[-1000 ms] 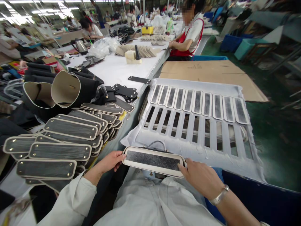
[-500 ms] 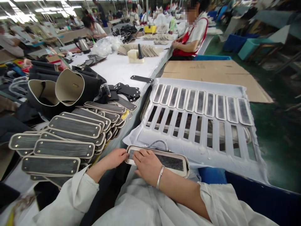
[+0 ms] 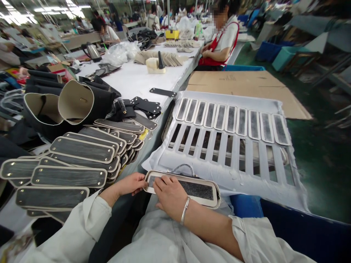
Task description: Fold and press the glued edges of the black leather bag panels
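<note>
A bag (image 3: 179, 175) lies in front of my lap, its oblong base turned upward. The base has a cream border around a dark grey panel (image 3: 201, 190). A thin looped handle shows at the far side. At the base's left end, my left hand (image 3: 132, 184) pinches the rim between thumb and fingers. My right hand (image 3: 171, 193) rests over the left half of the panel, fingers bent on top and thumb by the near edge. The bag's lower body is hidden. A bangle (image 3: 185, 211) circles my right wrist.
On the left table lie stacked oblong panels (image 3: 68, 177) with metal studs and open black bags (image 3: 79, 102). To the right, a white-covered slotted rack (image 3: 219, 160) carries a row of pale-rimmed panels (image 3: 231, 118). Beyond are cardboard (image 3: 227, 82) and a seated co-worker (image 3: 222, 44).
My view has shifted slightly. The fingers of my left hand have loosened a little below the rim; my right hand stays on the panel. The bag is almost still.
</note>
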Tool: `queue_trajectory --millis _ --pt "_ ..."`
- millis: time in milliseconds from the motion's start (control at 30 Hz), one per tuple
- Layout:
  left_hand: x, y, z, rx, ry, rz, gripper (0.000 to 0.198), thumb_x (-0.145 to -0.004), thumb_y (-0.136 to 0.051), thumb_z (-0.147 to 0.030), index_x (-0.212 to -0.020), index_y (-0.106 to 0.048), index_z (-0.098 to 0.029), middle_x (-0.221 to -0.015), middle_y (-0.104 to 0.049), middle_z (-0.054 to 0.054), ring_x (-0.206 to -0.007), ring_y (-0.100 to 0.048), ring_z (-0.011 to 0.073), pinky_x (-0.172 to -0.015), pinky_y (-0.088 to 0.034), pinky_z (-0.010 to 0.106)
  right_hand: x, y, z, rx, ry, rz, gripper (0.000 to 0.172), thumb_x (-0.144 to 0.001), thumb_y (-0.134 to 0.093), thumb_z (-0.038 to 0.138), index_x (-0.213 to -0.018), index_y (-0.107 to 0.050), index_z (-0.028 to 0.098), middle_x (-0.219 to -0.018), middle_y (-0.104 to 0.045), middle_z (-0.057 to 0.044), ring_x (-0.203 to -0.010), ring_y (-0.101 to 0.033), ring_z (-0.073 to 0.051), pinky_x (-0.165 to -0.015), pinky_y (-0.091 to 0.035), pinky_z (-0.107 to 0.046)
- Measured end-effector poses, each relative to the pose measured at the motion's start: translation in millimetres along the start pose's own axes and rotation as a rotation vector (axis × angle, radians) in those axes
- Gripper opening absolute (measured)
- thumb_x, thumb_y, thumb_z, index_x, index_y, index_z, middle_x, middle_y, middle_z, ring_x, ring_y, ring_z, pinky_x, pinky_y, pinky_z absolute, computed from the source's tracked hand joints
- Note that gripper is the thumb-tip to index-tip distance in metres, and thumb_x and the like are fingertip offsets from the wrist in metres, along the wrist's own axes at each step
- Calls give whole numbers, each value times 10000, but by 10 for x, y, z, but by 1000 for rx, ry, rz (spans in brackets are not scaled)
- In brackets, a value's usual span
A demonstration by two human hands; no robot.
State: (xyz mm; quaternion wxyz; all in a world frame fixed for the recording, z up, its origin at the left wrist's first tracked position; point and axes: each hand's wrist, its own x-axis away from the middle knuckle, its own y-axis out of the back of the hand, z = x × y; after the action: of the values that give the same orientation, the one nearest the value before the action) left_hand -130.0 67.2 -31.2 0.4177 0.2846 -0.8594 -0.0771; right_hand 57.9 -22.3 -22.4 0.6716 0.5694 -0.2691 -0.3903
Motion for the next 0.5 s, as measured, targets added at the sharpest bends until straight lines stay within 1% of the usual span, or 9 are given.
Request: queue_trajectory --millis 133,200,233,367,433,500 --pt "-34 -5 -62 -35 68 -50 100 -652 -444 -221 -560 -436 -184 -382 -376 -83 -279 -353 76 -272 -268 171 -18 -10 2 13 4 -6 474 -746 -647 420 -1093 -526 120 -1141 -534 -98 -1001 -413 -262 -772 -379 -407" --pt "-48 -6 -92 -43 111 -75 106 -643 -450 -214 -542 -439 -182 -377 -384 -77 -266 -356 79 -253 -259 169 -36 0 11 15 -4 -3 457 -741 -653 416 -1077 -528 131 -1115 -538 -89 -981 -417 -257 -763 -377 -405" --pt "-54 -6 -101 -37 131 -75 115 -643 -450 -214 -533 -439 -181 -382 -398 -71 -266 -362 80 -251 -267 171 -44 9 19 13 -12 0 475 -728 -662 437 -1070 -528 136 -1101 -539 -86 -966 -419 -254 -761 -376 -404" --pt "-61 -1 -102 17 181 -42 143 -663 -430 -224 -529 -441 -176 -417 -436 -54 -272 -361 76 -254 -307 183 -57 61 60 4 -47 21 629 -655 -676 578 -1069 -520 131 -1058 -543 -98 -934 -419 -249 -776 -368 -409" --pt "-52 -2 -97 36 182 -30 136 -675 -444 -239 -554 -448 -176 -425 -436 -59 -277 -368 77 -257 -314 183 -63 83 72 -9 -53 26 742 -636 -675 607 -1172 -468 137 -1070 -538 -99 -944 -421 -252 -778 -365 -410" --pt "-38 0 -100 52 177 -16 150 -686 -469 -267 -568 -451 -177 -418 -430 -65 -280 -378 79 -260 -316 181 -80 96 69 -37 -53 20 845 -633 -675 614 -1283 -373 167 -1076 -537 -88 -949 -426 -253 -767 -366 -406"
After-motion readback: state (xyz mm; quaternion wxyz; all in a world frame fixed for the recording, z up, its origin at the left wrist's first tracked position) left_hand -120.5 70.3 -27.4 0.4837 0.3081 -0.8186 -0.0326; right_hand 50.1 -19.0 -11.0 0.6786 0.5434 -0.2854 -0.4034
